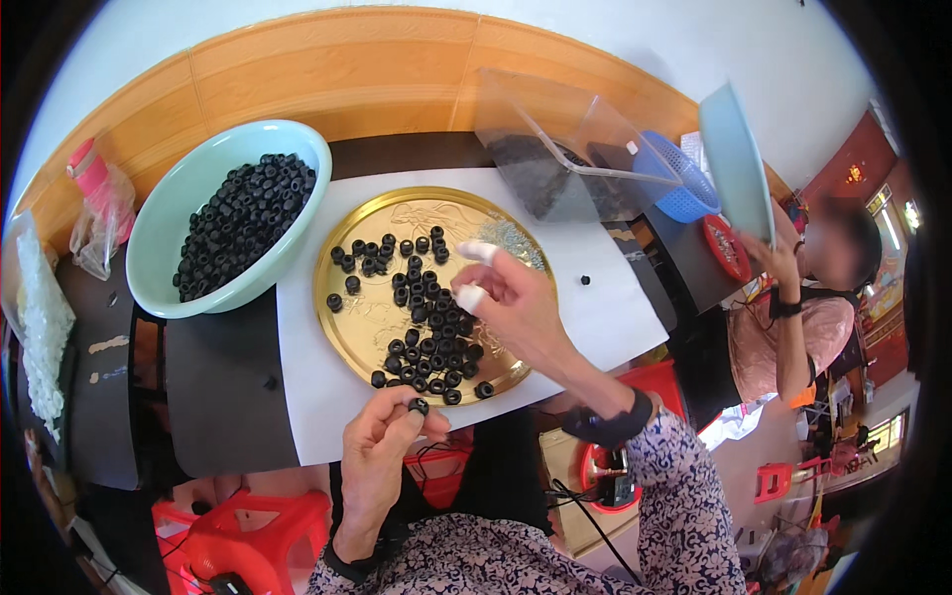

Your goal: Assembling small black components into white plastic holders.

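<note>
Near the front edge of the table, my left hand (379, 446) pinches a small black ring-shaped part (418, 406) between thumb and fingers. My right hand (521, 307) hovers over the right side of a round gold tray (349, 332), its thumb and forefinger apart in white finger covers (474, 296). Nothing shows between those fingertips. Many loose black ring-shaped parts (433, 302) lie on the tray, thickest through the middle. Beside my right hand, at the tray's right rim, is a heap of small thin silver pieces (518, 241).
White paper (309, 397) lies under the tray. A pale green basin (149, 233) of black parts stands left. A clear plastic bin (585, 178) and blue basket (684, 201) sit back right. At right, a co-worker (793, 327) raises a light blue basin (736, 164). Red stools (243, 540) stand below.
</note>
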`<state>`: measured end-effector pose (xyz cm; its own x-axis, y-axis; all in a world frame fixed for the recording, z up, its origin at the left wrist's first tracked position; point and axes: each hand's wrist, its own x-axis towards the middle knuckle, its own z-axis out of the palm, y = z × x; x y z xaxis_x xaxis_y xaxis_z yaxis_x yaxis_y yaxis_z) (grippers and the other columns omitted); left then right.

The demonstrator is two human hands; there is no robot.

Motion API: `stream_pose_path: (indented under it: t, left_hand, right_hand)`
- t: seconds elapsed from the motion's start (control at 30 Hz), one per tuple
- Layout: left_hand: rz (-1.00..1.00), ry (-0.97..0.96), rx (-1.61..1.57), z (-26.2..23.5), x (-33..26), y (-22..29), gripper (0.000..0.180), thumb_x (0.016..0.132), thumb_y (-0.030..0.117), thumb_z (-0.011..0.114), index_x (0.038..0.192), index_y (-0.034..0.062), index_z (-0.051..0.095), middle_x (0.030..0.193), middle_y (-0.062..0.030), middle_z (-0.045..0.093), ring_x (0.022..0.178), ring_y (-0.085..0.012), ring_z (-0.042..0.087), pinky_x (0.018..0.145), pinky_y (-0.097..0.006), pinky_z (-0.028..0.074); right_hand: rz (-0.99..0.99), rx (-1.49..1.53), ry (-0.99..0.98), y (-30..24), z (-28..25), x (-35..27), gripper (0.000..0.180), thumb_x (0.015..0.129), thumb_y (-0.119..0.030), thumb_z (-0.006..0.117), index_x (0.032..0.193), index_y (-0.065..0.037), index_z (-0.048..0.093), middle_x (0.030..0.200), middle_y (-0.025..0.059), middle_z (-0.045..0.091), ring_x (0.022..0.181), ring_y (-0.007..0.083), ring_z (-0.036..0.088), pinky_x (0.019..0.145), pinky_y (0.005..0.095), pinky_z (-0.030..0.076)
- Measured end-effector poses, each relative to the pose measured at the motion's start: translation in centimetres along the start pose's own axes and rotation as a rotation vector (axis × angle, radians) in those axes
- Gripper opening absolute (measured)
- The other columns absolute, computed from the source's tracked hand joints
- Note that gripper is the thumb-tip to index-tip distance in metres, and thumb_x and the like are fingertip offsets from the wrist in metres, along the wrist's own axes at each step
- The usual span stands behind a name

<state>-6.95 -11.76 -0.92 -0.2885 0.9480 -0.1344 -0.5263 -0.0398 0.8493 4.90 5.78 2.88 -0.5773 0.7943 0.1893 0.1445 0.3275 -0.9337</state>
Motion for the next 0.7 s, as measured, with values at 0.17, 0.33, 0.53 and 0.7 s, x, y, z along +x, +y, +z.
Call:
stream_pose_path:
  t: [0.17, 0.33, 0.53, 0.7]
  left_hand:
    - [0.040, -0.028, 0.018, 0.1, 0.1, -0.2, 0.018, 0.090, 0.002, 0.046, 0.106, -0.0055, 0.054, 0.083, -0.0119, 0.065, 0.074, -0.0157, 0.062, 0.073, -0.027, 0.051]
    - [0.028, -0.039, 0.000, 1.0, -0.4, -0.6, 0.019, 0.090, 0.001, 0.046, 0.105, -0.0056, 0.054, 0.083, -0.0122, 0.064, 0.074, -0.0154, 0.061, 0.073, -0.027, 0.050]
    - [0.029, -0.092, 0.051, 2.2, -0.8, -1.3, 0.018, 0.090, 0.001, 0.046, 0.105, -0.0053, 0.055, 0.083, -0.0116, 0.065, 0.074, -0.0148, 0.061, 0.072, -0.027, 0.050]
    - [0.003, -0.174, 0.035, 3.5, -1.2, -2.2, 0.016, 0.091, 0.002, 0.046, 0.103, -0.0042, 0.055, 0.083, -0.0113, 0.065, 0.075, -0.0140, 0.061, 0.073, -0.026, 0.050]
  right_hand:
    - [0.127, 0.581, -0.002, 0.2, -2.8, -5.6, 0.078, 0.087, -0.023, 0.063, 0.143, -0.004, 0.013, 0.132, 0.0194, 0.044, 0.091, 0.0149, 0.057, 0.075, 0.0246, 0.045]
    - [0.180, 0.700, 0.106, -0.7, -6.4, -10.9, 0.095, 0.078, -0.052, 0.067, 0.146, -0.015, 0.011, 0.143, 0.0194, 0.031, 0.104, 0.0209, 0.053, 0.082, 0.0318, 0.043]
    - [0.255, 0.765, 0.316, -1.2, -9.4, -16.8, 0.110, 0.064, -0.081, 0.052, 0.141, -0.010, 0.020, 0.143, 0.0143, 0.030, 0.113, 0.0245, 0.048, 0.085, 0.0342, 0.043]
    - [0.292, 1.037, 0.524, -0.5, -10.3, -19.7, 0.051, 0.095, -0.048, 0.042, 0.125, -0.007, 0.043, 0.118, 0.0099, 0.054, 0.099, 0.0215, 0.056, 0.074, 0.0333, 0.047]
